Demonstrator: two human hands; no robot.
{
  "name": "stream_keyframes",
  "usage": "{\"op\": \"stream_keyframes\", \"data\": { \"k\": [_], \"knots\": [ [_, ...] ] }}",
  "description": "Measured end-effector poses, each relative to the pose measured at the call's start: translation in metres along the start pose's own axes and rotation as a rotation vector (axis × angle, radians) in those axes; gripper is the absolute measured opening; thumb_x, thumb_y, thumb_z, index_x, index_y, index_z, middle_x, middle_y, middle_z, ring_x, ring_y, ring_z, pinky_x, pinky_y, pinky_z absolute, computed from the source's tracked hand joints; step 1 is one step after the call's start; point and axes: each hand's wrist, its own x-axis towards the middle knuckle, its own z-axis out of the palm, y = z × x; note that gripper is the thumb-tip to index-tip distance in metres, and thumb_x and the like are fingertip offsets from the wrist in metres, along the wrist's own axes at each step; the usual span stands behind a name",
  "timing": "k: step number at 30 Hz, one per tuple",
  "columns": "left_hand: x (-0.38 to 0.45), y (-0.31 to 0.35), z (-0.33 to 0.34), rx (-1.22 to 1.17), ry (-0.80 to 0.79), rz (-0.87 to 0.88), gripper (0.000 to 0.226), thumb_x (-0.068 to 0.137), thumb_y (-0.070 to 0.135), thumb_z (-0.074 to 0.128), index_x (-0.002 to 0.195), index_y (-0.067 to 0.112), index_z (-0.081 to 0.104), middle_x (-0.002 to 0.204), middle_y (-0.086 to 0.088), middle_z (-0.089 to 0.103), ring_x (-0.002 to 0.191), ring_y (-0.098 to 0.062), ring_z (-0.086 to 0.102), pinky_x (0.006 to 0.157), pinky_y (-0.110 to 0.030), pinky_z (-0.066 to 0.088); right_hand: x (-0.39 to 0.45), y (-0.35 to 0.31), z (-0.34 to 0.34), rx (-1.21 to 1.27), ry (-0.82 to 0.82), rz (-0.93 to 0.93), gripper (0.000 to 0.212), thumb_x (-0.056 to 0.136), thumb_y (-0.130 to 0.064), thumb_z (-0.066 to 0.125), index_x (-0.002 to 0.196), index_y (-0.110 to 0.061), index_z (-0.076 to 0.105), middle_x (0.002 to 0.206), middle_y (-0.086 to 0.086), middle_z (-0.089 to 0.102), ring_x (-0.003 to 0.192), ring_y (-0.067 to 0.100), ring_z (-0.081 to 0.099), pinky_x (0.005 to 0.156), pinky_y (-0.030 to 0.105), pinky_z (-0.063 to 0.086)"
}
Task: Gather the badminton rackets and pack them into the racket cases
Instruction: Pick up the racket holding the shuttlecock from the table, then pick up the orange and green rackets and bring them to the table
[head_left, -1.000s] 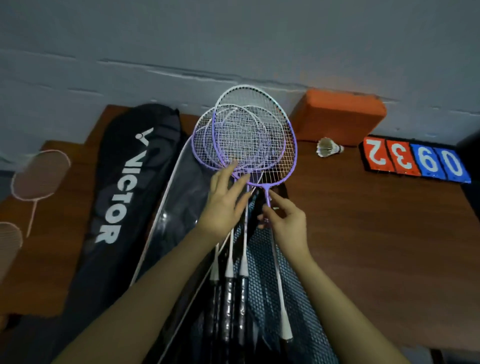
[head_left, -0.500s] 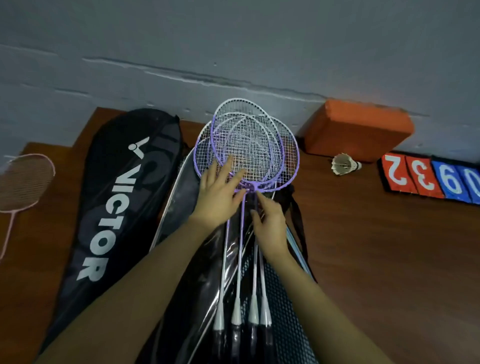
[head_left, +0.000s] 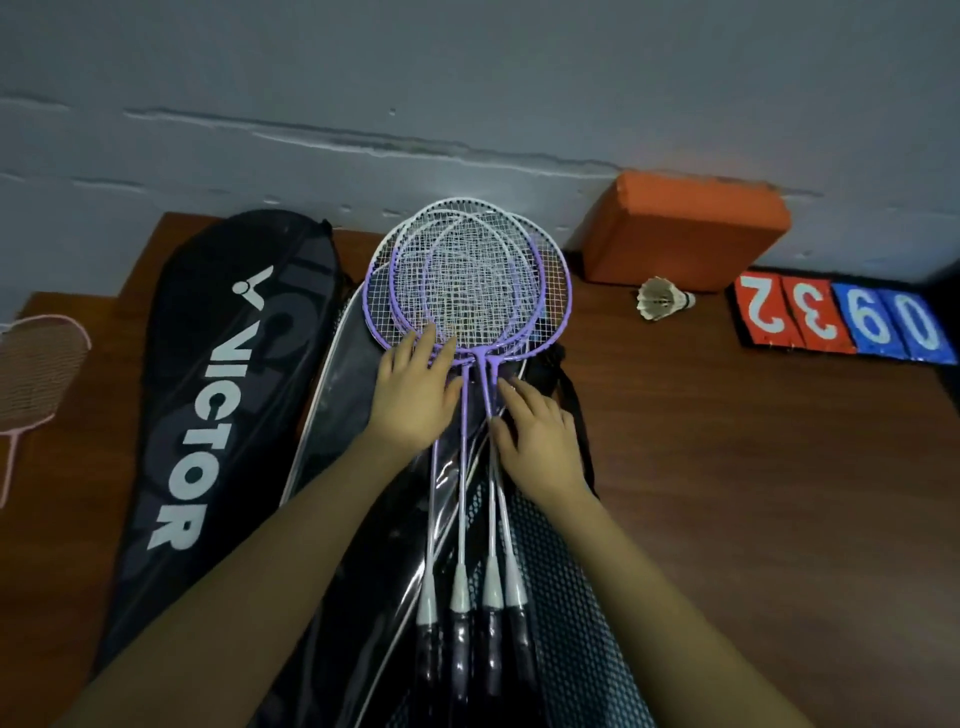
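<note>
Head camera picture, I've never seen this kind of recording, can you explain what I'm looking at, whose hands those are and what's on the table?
No machine here: a person wears a camera on the head, looking forward and down at their own bare hands. On the brown wooden table four purple-and-white badminton rackets lie stacked on an open racket case. The left hand presses flat on the lower rims; the right hand rests on the shafts, fingers fairly straight. Neither lifts anything. Left of them lies a black Victor racket case, and a pink racket at the edge. To the right: a shuttlecock, an orange block, score cards.
</note>
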Motion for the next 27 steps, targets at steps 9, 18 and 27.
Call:
{"op": "stream_keyframes", "data": {
  "k": [9,18,27],
  "knots": [
    [-0.104,0.113,-0.034,-0.091,-0.038,0.15,0.046,0.098,0.03,0.038,0.14,0.013,0.033,0.149,-0.008,0.028,0.137,-0.024,0.024,0.111,-0.038,0.017,-0.129,0.067,-0.073,0.065,0.121,0.055,0.037,0.095,-0.021,0.047,0.128,-0.006,0.051,0.12,0.012,0.057,0.104,0.032,0.057,0.08,0.041,0.049],
    [-0.239,0.291,0.02,-0.055,-0.139,0.308,0.046,0.098,0.032,0.036,0.14,0.013,0.035,0.149,-0.008,0.031,0.136,-0.024,0.027,0.11,-0.037,0.019,-0.356,0.218,-0.107,0.149,0.22,0.328,0.032,0.093,-0.016,0.05,0.123,-0.009,0.057,0.117,0.009,0.06,0.103,0.03,0.059,0.079,0.036,0.048],
    [-0.33,0.428,0.112,-0.065,-0.342,0.492,0.049,0.086,0.034,0.034,0.12,0.007,0.058,0.128,-0.015,0.056,0.116,-0.032,0.053,0.096,-0.043,0.04,-0.551,0.328,-0.093,0.243,0.131,0.717,0.033,0.095,-0.019,0.046,0.126,-0.012,0.054,0.123,0.008,0.058,0.102,0.027,0.058,0.081,0.033,0.047]
  ]
}}
